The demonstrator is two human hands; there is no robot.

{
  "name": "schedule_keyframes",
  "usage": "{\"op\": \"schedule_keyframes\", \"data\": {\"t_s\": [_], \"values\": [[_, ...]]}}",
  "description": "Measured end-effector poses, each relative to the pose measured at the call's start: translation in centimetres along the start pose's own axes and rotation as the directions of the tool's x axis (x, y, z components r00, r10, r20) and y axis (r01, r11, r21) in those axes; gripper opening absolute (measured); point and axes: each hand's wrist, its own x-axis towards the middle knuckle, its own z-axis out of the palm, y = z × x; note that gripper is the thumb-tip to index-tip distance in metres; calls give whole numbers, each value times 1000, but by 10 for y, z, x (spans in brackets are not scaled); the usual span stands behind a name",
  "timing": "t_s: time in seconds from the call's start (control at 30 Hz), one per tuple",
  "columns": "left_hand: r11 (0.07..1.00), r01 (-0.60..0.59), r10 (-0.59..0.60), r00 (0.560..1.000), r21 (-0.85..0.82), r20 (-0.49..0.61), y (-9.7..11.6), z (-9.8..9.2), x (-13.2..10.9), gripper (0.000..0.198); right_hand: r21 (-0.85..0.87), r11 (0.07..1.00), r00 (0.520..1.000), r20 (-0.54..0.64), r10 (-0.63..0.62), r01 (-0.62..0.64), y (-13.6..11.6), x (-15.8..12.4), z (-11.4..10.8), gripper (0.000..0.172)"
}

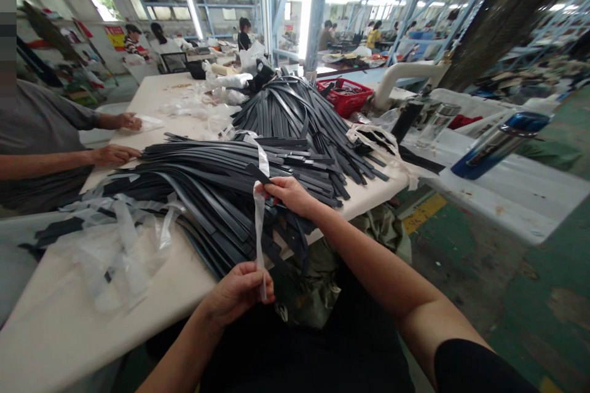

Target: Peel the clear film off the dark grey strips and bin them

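Observation:
My right hand (291, 195) pinches the end of a black strap (256, 173) over the front of the pile. From that end a translucent white plastic strip (259, 227) runs down to my left hand (244, 291), whose thumb and fingers are closed on its lower part. Beneath and behind my hands, a thick bundle of long black straps (207, 190) lies across the table. Another heap of black straps (286, 104) fans out behind it. A white band (262, 156) lies over the front bundle, just above my right hand.
Across the table (152, 313) at left, a co-worker's hands (115, 153) touch the bundle's far end. Loose clear plastic (124, 258) lies at front left. A red basket (345, 97) stands behind the heap. At right, a blue bottle (502, 144) stands on a white surface (511, 196).

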Motion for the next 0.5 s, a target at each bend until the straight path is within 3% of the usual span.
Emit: {"op": "schedule_keyframes", "data": {"t_s": [0.13, 0.27, 0.4, 0.5], "values": [[999, -46, 46, 999, -25, 5, -2, -1, 2, 34, 33, 999, 998, -52, 39, -37, 0, 4, 0, 24], [982, -140, 131, 988, -126, -79, 4, 1, 7, 37, 37, 998, 986, -156, 64, -59, -7, -8, -7, 33], [936, -243, 181, 952, -254, -246, 16, 9, 19, 32, -62, 996, 983, -173, 56, -68, -13, -64, -8, 45], [913, -300, 176, 900, -275, -399, 24, 15, 29, 18, -163, 983, 992, -109, 67, -84, -9, -122, 3, 42]]}}
